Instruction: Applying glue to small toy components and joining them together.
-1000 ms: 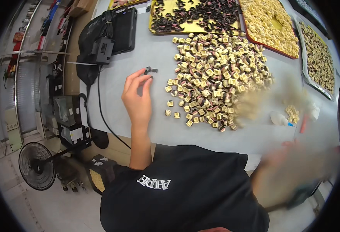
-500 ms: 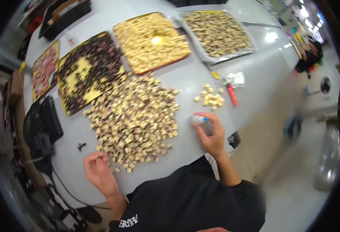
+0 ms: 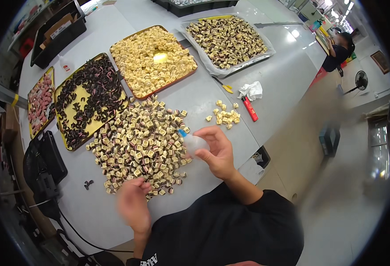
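My right hand (image 3: 218, 153) is wrapped round a translucent white squeeze bottle (image 3: 196, 144) with a blue tip. The bottle is held tilted over the right side of the pile, its tip pointing up and to the left. A broad pile of small cream-coloured square pieces (image 3: 135, 142) with dark and pink sides lies on the grey table. At its near edge is my left hand (image 3: 134, 201), blurred by motion, fingertips curled by the pieces. Whether anything is between those fingers is hidden.
Beyond the pile stand a tray of cream pieces (image 3: 153, 62), a yellow tray of dark curved pieces (image 3: 77, 111), a tray of pink pieces (image 3: 41, 104) and a lined tray of assembled pieces (image 3: 226, 42). A red tube (image 3: 250, 109) lies by crumpled tissue (image 3: 251, 91). Someone (image 3: 338, 53) works far right.
My right hand has brought the bottle leftward to the pile and turned its tip to the left. My left hand has moved right, to the pile's near edge. The view has shifted slightly.
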`<state>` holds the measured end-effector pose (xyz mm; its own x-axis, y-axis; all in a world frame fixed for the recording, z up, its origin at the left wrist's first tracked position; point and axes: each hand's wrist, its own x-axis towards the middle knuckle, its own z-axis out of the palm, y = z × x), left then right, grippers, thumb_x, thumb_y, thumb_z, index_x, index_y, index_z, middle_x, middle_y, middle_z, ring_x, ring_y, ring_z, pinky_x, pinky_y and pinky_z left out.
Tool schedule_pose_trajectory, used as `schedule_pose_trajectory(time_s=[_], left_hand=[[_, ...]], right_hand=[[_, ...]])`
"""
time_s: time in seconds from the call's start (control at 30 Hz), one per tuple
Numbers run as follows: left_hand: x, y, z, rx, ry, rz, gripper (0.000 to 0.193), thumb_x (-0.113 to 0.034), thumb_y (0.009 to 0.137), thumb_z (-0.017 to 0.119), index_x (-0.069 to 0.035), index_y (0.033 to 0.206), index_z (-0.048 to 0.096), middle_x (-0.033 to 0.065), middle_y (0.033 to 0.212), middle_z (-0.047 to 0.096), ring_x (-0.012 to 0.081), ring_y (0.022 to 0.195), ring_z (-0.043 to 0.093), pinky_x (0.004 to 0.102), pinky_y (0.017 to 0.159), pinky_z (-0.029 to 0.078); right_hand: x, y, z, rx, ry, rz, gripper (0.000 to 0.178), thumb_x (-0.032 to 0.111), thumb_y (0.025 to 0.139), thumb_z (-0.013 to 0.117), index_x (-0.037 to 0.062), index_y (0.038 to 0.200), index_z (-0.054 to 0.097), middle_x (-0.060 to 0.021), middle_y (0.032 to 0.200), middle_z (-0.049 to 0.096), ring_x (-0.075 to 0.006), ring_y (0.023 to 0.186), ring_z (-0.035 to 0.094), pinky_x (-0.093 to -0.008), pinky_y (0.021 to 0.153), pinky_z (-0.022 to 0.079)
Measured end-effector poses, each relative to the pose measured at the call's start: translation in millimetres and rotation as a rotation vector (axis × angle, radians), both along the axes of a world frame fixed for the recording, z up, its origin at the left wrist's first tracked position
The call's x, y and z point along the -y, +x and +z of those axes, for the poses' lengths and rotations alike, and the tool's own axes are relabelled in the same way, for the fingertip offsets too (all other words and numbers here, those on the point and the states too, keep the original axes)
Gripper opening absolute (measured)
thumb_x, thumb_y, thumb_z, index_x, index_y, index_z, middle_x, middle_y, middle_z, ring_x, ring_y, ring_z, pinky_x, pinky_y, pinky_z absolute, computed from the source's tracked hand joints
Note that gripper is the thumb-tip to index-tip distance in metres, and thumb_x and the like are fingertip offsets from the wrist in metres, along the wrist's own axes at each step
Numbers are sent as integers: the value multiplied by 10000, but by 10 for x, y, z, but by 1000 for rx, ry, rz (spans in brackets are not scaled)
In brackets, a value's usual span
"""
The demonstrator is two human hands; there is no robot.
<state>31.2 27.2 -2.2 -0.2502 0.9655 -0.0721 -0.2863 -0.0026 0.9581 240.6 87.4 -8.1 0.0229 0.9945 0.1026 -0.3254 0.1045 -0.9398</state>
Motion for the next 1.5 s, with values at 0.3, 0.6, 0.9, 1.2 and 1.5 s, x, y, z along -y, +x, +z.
schedule_pose_trajectory(time_s=[0.3,0.6,0.9,1.2,1.5], left_hand=[[41,-51,-13,250,-57,-275,208,-78,825,591,62,977,557,161,840,615,226,728,630,327,675,539],[22,25,14,211,-17,-263,207,54,780,597,70,981,552,167,876,614,209,772,629,294,673,534],[19,9,-12,167,11,-264,202,88,785,572,59,978,522,139,848,591,209,826,616,269,604,534],[-22,-17,-119,447,114,-380,230,50,782,599,33,989,501,112,847,536,159,743,583,243,548,513],[-9,-28,-84,437,-41,-442,178,30,773,622,29,929,538,103,856,529,140,741,564,241,618,488]], right_hand=[[-47,-334,-36,-479,-135,179,367,340,828,584,68,1025,436,-93,894,569,-123,749,547,-263,695,452],[6,-352,64,-369,-37,265,400,415,891,444,38,998,367,-207,793,592,-100,441,471,-180,371,353],[35,-441,105,-31,-26,159,425,483,892,362,70,992,354,-143,663,536,-96,334,371,-183,283,283],[18,-369,74,-122,-46,168,408,451,895,391,57,991,345,-150,681,546,-85,351,367,-182,314,302],[30,-350,85,-232,-30,264,412,427,886,450,39,985,351,-193,733,591,-85,402,435,-182,380,361]])
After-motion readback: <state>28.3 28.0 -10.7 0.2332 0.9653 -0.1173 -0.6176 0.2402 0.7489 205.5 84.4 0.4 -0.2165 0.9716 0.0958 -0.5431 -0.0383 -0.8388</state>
